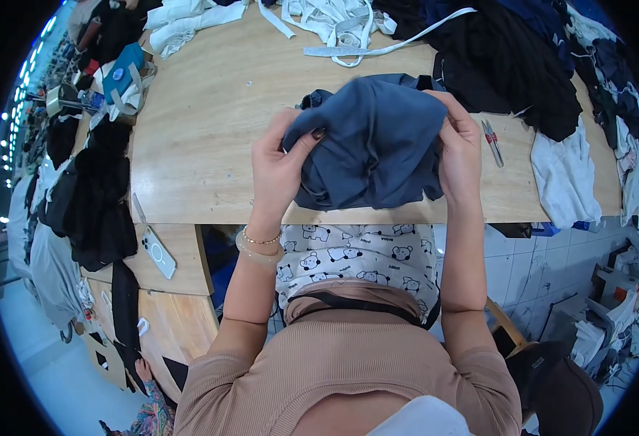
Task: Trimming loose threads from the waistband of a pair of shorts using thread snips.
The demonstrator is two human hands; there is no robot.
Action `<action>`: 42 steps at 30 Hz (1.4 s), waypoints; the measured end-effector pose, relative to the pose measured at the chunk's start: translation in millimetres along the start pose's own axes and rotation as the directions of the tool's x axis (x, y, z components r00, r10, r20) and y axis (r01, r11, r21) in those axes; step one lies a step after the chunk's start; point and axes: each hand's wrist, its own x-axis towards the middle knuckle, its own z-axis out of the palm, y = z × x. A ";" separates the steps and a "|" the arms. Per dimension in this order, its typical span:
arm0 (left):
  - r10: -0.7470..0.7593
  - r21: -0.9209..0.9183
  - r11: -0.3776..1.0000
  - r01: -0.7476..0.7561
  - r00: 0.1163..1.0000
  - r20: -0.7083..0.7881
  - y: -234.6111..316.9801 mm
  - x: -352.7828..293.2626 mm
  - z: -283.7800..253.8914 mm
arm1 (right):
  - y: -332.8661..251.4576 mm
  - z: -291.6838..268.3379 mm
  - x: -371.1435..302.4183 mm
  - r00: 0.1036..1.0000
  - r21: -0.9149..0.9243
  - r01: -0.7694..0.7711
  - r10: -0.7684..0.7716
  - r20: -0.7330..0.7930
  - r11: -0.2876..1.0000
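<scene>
A dark blue-grey cloth garment (370, 138) is bunched up over the near edge of the wooden table (196, 138). My left hand (279, 160) grips its left side, with the thumb on top of the folded fabric. On the other side, my right hand (459, 152) pinches the garment's upper right edge, thumb toward me. Between the two hands the cloth is spread and creased, and its lower part reaches almost to the table's front edge. The fingertips of both hands are partly hidden behind the fabric.
Red-handled thread snips (492, 144) lie right of my right hand. Beyond are black garments (505, 69) and a white cloth (566, 174). White strips (341, 33) lie at the far side. At left are a phone (159, 252), black cloth (98, 196) and another person's hand (143, 369).
</scene>
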 end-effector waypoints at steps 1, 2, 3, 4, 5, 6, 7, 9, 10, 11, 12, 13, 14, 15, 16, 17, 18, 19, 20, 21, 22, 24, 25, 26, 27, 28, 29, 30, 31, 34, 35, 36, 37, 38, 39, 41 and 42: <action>0.226 0.189 0.955 -0.229 0.973 0.039 0.2 0.5 -2.5 | -1.6 -0.2 0.5 0.996 -0.047 0.084 -0.084 0.003 0.995; 0.227 0.188 0.955 -0.230 0.973 0.037 0.2 0.1 -2.5 | -2.8 -2.8 0.5 0.996 -0.048 0.085 -0.084 0.005 0.995; 0.308 0.245 0.920 -0.305 0.951 0.029 0.0 -0.4 -2.6 | -4.2 -7.6 0.0 0.990 -0.061 0.131 -0.127 0.068 0.989; 0.385 0.303 0.876 -0.375 0.922 0.026 0.1 -1.9 -3.4 | -4.9 -10.9 -1.2 0.977 -0.070 0.176 -0.166 0.133 0.982; 0.460 0.361 0.823 -0.438 0.888 0.027 -0.2 -3.6 -4.4 | -4.9 -12.4 -3.7 0.983 -0.043 0.124 -0.117 0.139 0.991; 0.455 0.408 0.809 -0.423 0.890 0.019 -1.1 -6.3 -3.7 | -2.2 -16.9 -6.1 0.983 -0.041 0.121 -0.113 0.143 0.992; 0.460 0.424 0.798 -0.428 0.887 0.029 -5.1 -8.0 -3.3 | 0.1 -22.6 -8.2 0.982 -0.084 0.078 -0.062 0.180 0.993; 0.460 0.444 0.786 -0.430 0.887 0.044 -13.8 -14.0 -1.3 | 3.2 -28.7 -15.4 0.979 -0.173 0.012 0.024 0.205 0.985; 0.447 0.451 0.784 -0.426 0.892 0.065 -15.9 -18.4 -0.1 | 5.6 -31.2 -17.3 0.978 -0.172 0.011 0.026 0.207 0.985; 0.434 0.458 0.782 -0.422 0.897 0.086 -18.2 -22.7 1.5 | 9.4 -35.8 -18.9 0.960 -0.129 -0.112 0.141 0.242 0.985; 0.430 0.452 0.786 -0.423 0.898 0.093 -22.3 -26.8 4.6 | 11.0 -38.4 -20.7 0.926 -0.091 -0.234 0.250 0.281 0.968; 0.429 0.451 0.787 -0.422 0.899 0.092 -25.5 -30.1 6.8 | 9.3 -35.8 -23.5 0.916 -0.113 -0.279 0.300 0.266 0.954; 0.416 0.448 0.790 -0.418 0.903 0.107 -28.0 -33.2 8.7 | 9.1 -32.1 -23.8 0.916 -0.113 -0.280 0.301 0.264 0.953; 0.404 0.446 0.794 -0.414 0.907 0.122 -30.0 -35.6 10.7 | 9.0 -28.2 -24.2 0.916 -0.127 -0.300 0.323 0.239 0.945; 0.401 0.440 0.799 -0.410 0.908 0.118 -31.0 -38.0 12.1 | 9.0 -26.3 -25.0 0.914 -0.138 -0.320 0.344 0.215 0.937; 0.401 0.440 0.799 -0.410 0.908 0.119 -31.3 -39.2 12.4 | 11.7 -27.2 -24.3 0.909 -0.169 -0.307 0.341 0.238 0.937; 0.400 0.438 0.800 -0.410 0.909 0.119 -31.2 -40.3 12.5 | 11.7 -26.0 -24.9 0.910 -0.168 -0.307 0.341 0.238 0.937; 0.401 0.433 0.802 -0.412 0.908 0.120 -31.5 -40.2 13.6 | 11.3 -24.0 -24.9 0.903 -0.198 -0.309 0.352 0.246 0.930; 0.403 0.431 0.802 -0.413 0.907 0.121 -31.3 -40.1 14.5 | 11.0 -22.3 -24.9 0.896 -0.227 -0.310 0.364 0.254 0.923; 0.400 0.430 0.802 -0.415 0.907 0.129 -30.8 -40.0 15.2 | 10.9 -21.5 -24.1 0.897 -0.229 -0.309 0.362 0.253 0.923; 0.399 0.431 0.800 -0.417 0.907 0.137 -29.7 -39.8 15.3 | 10.5 -20.3 -22.4 0.867 -0.302 -0.312 0.400 0.298 0.901; 0.409 0.432 0.794 -0.428 0.902 0.142 -28.1 -38.4 15.5 | 12.5 -17.4 -18.5 0.808 -0.381 -0.323 0.461 0.365 0.867; 0.417 0.434 0.788 -0.436 0.897 0.146 -27.9 -36.7 14.9 | 9.1 -14.7 -14.8 0.809 -0.382 -0.319 0.459 0.367 0.868; 0.420 0.434 0.787 -0.438 0.896 0.143 -27.5 -34.4 13.4 | 2.3 -11.4 -10.2 0.731 -0.431 -0.319 0.509 0.454 0.844; 0.422 0.442 0.786 -0.433 0.897 0.130 -26.6 -31.4 11.3 | -1.8 -8.5 -6.1 0.641 -0.480 -0.312 0.555 0.530 0.820; 0.432 0.449 0.781 -0.434 0.895 0.114 -22.8 -27.6 9.6 | -5.2 -5.0 -2.0 0.656 -0.424 -0.292 0.502 0.563 0.857; 0.438 0.434 0.792 -0.430 0.895 0.088 -15.6 -23.0 8.7 | -8.3 0.7 1.1 0.721 -0.336 -0.269 0.420 0.552 0.903; 0.458 0.436 0.784 -0.441 0.886 0.072 -10.8 -17.4 6.4 | -11.9 6.7 4.4 0.778 -0.245 -0.236 0.334 0.532 0.940; 0.475 0.438 0.778 -0.450 0.878 0.057 -8.5 -10.2 4.1 | -17.6 10.3 9.6 0.811 -0.204 -0.254 0.323 0.487 0.945; 0.490 0.402 0.807 -0.432 0.871 -0.048 5.8 8.5 -1.3 | -26.6 19.1 28.8 0.865 -0.074 -0.209 0.220 0.452 0.975; 0.509 0.401 0.803 -0.441 0.858 -0.076 12.4 15.8 -4.3 | -30.9 24.8 33.7 0.884 0.011 -0.221 0.195 0.425 0.975; 0.520 0.424 0.796 -0.432 0.846 -0.114 22.0 21.9 -5.3 | -36.6 29.9 39.1 0.901 0.097 -0.228 0.172 0.397 0.969; 0.533 0.445 0.789 -0.424 0.832 -0.153 31.3 27.4 -5.9 | -42.7 33.2 44.2 0.901 0.152 -0.236 0.157 0.403 0.960; 0.577 0.459 0.765 -0.452 0.797 -0.179 34.2 34.3 -9.8 | -48.5 37.2 47.9 0.900 0.150 -0.217 0.138 0.413 0.965; 0.596 0.459 0.755 -0.468 0.782 -0.182 40.5 37.7 -10.0 | -54.3 41.8 51.3 0.916 0.196 -0.180 0.092 0.391 0.964; 0.567 0.356 0.815 -0.456 0.754 -0.332 55.3 40.7 -11.1 | -67.6 50.5 55.9 0.924 0.258 -0.126 0.018 0.383 0.958; 0.585 0.372 0.803 -0.465 0.737 -0.339 61.7 40.7 -11.3 | -76.1 55.2 55.4 0.920 0.260 -0.109 -0.002 0.393 0.959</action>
